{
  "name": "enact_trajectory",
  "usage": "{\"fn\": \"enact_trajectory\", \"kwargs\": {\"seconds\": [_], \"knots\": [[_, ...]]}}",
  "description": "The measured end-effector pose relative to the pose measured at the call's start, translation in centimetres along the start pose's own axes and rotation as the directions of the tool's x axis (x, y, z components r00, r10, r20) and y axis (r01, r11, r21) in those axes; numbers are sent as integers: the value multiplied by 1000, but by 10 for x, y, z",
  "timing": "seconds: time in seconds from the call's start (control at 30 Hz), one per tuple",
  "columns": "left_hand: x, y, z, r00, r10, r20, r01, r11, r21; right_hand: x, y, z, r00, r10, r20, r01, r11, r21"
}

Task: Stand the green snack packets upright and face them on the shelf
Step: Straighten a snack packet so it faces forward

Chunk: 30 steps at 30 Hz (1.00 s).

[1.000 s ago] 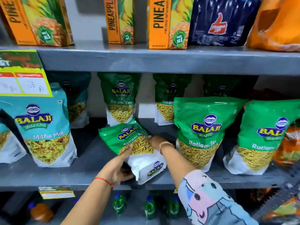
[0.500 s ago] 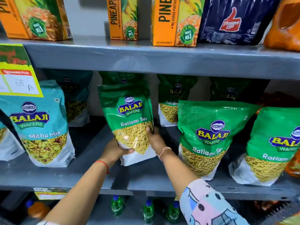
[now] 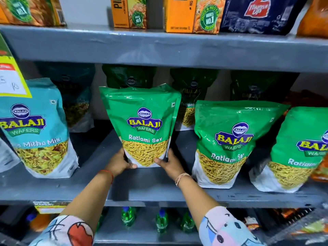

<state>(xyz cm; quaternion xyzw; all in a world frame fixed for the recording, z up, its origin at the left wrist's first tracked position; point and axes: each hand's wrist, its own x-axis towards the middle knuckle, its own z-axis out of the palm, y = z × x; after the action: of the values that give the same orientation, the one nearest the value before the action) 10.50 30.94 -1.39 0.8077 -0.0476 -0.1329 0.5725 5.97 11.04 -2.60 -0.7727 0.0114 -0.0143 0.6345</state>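
Observation:
A green Ratlami Sev packet (image 3: 142, 125) stands upright, label forward, in the middle of the grey shelf (image 3: 150, 189). My left hand (image 3: 119, 162) grips its lower left corner and my right hand (image 3: 170, 164) grips its lower right corner. Two more green packets stand upright to the right, one (image 3: 229, 139) beside it and another (image 3: 300, 150) at the frame edge. Further green packets (image 3: 191, 96) stand in shadow along the back row.
A teal Mitha Mix packet (image 3: 37, 128) stands to the left, with a price card (image 3: 12, 80) above it. Juice cartons (image 3: 191, 15) and a dark blue pack (image 3: 257, 13) sit on the upper shelf. Green bottles (image 3: 161, 219) stand on the shelf below.
The green packet lay tilted on the shelf; both hands lifted it upright and set it facing front. The hands shifted down to its bottom corners.

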Motion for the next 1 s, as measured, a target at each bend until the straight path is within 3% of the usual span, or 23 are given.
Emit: {"fn": "enact_trajectory", "kwargs": {"seconds": [0.2, 0.67, 0.8, 0.9, 1.0], "knots": [[-30, -5, -2, 998, -45, 42, 38, 988, 150, -31, 8, 1, 1000, 7, -25, -9, 998, -61], [-55, -9, -12, 999, 6, 31, -9, 996, 86, -51, 2, 18, 996, 20, -82, -31, 990, -141], [-56, -22, -44, 1000, -3, 0, 3, 985, 172, -46, -8, 48, 998, 41, -42, -46, 992, -118], [-57, -29, -63, 998, 33, -50, -14, 938, 347, -43, -13, 67, 999, 50, -14, -52, 993, -104], [-62, -26, -69, 996, 67, -51, -42, 924, 380, -47, -19, 74, 999, 52, 9, -51, 994, -96]]}}
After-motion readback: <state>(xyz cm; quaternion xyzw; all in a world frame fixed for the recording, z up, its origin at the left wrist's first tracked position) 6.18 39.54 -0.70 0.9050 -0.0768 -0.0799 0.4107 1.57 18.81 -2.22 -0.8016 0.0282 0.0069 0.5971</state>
